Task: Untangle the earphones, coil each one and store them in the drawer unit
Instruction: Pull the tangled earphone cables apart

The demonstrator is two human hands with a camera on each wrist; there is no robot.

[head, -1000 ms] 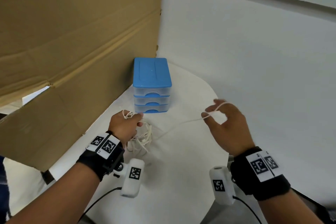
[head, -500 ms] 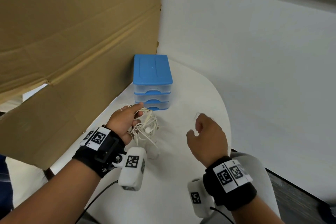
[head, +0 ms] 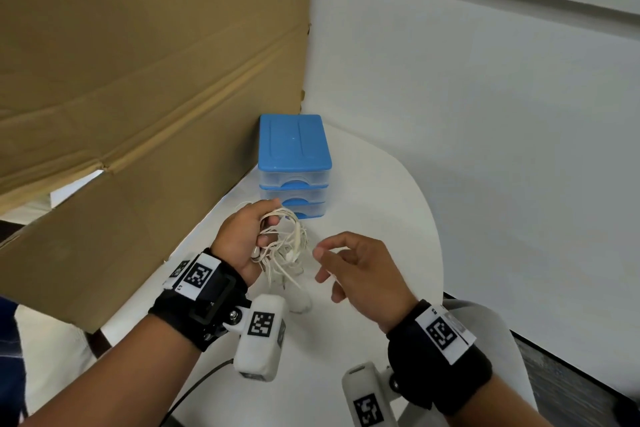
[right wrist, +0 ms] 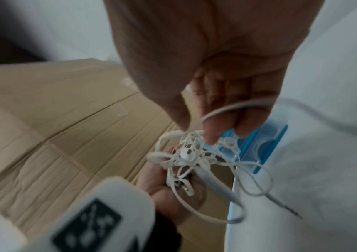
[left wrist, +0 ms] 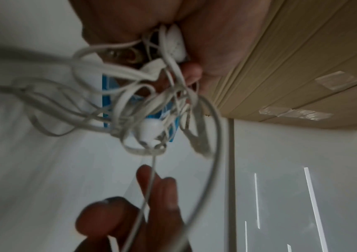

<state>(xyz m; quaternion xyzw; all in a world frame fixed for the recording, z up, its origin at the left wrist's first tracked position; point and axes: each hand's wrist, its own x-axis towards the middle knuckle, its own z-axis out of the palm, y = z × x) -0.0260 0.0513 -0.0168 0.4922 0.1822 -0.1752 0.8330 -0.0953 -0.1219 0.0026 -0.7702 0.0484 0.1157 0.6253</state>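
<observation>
No brand or readable writing showed anywhere; the only markings were black-and-white square codes on the wristbands [head: 199, 274] and on the white wrist cameras [head: 260, 333].

The left hand [head: 242, 239] was raised above the tabletop [head: 374, 204], its grip curled round the earphones [head: 282, 246], a white tangle of cords with earbuds hanging from the fingers. The right hand [head: 360, 270] was just beside the tangle, fingers loosely bent; in the right wrist view its thumb and forefinger tips [right wrist: 210, 136] met at the top of the knot, pinching a strand, while another cord looped across the fingers. A jack plug [right wrist: 289, 210] dangled at the end of one loose cord.

The drawer unit [head: 294, 163], blue-topped with three clear drawers, all closed, stood near the tabletop's far edge, behind the tangle and partly hidden by it. A cardboard wall [head: 138, 80] ran along the left edge, close beside the unit and the left hand. A pale wall [head: 485, 114] bounded the far and right sides.
</observation>
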